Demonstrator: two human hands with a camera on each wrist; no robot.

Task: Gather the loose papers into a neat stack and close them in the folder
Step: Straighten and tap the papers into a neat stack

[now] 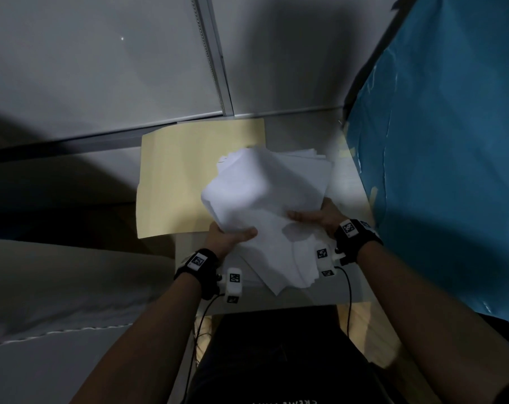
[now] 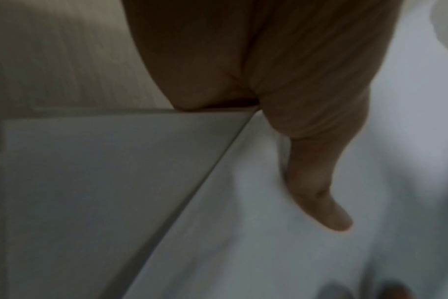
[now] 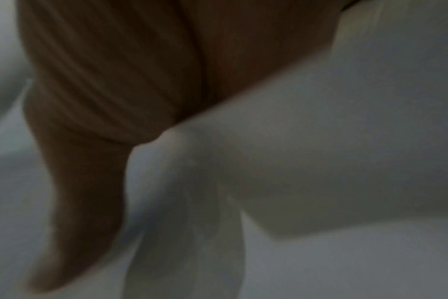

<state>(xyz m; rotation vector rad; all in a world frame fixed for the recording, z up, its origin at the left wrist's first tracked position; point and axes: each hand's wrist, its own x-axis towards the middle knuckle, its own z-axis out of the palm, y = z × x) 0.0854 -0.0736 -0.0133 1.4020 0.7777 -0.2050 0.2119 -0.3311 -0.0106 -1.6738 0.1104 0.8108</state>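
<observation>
Both wrist views are blurred. The papers (image 1: 265, 199) cover the right half of the manila folder (image 1: 171, 176) and all fingers except the thumbs of the left hand (image 1: 232, 237) and right hand (image 1: 320, 217); sheet print is perhaps too smeared to read.

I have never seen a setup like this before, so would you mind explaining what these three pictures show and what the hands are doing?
There is no machine here: a person works with bare hands and wears three cameras. The large picture comes from a head camera that looks down; the black wristbands carry the other two cameras, which look along each hand, so those pictures are close and blurred.

On the table lies a tan folder. Partly over it is a loose, uneven pile of white papers. The left hand grips the pile's near left edge, thumb on top. The right hand grips the right side the same way. In the left wrist view, the thumb lies on the paper. A blue sheet hangs at the right.
</observation>
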